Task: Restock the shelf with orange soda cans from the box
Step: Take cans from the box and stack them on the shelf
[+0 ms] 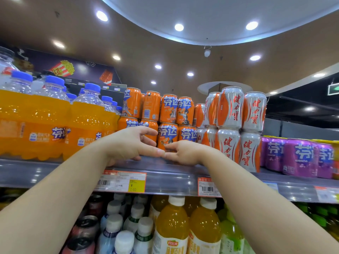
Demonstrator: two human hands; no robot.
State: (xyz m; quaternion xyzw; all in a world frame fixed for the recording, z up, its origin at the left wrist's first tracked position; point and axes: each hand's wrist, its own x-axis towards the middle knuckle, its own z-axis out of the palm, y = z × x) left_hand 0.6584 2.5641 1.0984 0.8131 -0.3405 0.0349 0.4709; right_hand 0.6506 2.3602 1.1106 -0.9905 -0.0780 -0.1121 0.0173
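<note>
- Left hand (128,143): raised to the front edge of the shelf (174,173), fingers loosely spread and slightly curled, holding nothing. Its fingertips lie just in front of the lower orange soda cans (167,123); contact with a can cannot be confirmed.
- Right hand (183,153): also at the front edge, fingers relaxed and holding nothing. Its fingertips meet or nearly meet those of the left hand.
- Orange soda cans: stacked two high, back from the front edge of the shelf, between the orange soda bottles (55,123) toward the left end and the silver-and-orange cans (231,125) toward the right end.
- Box: not in view.
- Judged step: both hands appear to be squaring the front row, or releasing it.
- Risk, upper tier: a push on a lower can could shift its top and topple the can resting on it.
- Risk, front edge: a can drawn forward could overhang and fall onto the bottles below (172,226).
- Risk, neighbours: a sideways sweep of the right wrist could knock the silver-and-orange stack just beside it.
</note>
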